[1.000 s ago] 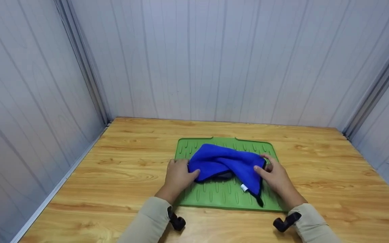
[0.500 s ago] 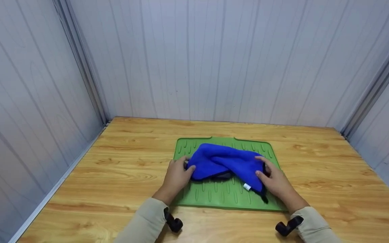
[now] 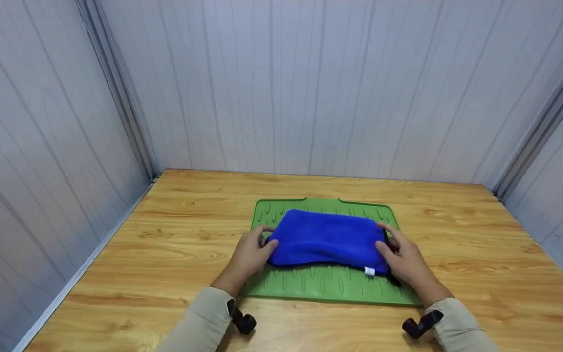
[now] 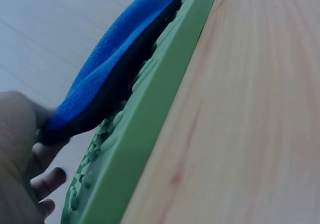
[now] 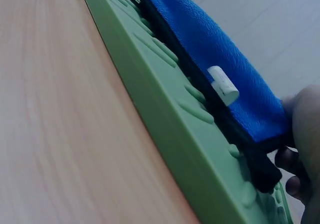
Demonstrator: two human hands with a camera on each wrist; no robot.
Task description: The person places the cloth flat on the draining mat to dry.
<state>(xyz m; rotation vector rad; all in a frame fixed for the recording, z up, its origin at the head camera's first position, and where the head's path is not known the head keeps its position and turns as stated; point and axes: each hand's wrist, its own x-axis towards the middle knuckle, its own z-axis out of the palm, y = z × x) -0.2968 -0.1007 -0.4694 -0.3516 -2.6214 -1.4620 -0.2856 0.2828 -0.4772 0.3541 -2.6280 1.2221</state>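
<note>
A blue cloth [image 3: 328, 237] with black edging lies spread over a green ridged mat [image 3: 306, 288], its near edge slightly wavy. My left hand [image 3: 250, 252] pinches its left end between thumb and fingers; the left wrist view shows that end of the cloth [image 4: 95, 91] held a little above the mat. At the right end, my right hand [image 3: 405, 256] pinches the other side. A white tag [image 3: 369, 272] sticks out from the near edge by the right corner, and a dark piece hangs at that corner, seen close in the right wrist view.
The mat lies on a wood-grain table [image 3: 174, 234]. Pale panelled walls [image 3: 291, 88] stand behind it and on both sides. A black wrist mount [image 3: 245, 322] sits on the left cuff, another mount [image 3: 422, 324] on the right.
The cloth's folded, twisted middle has been drawn out flat between my hands. My left hand has shifted slightly left and my right hand slightly right, with the tag moving right.
</note>
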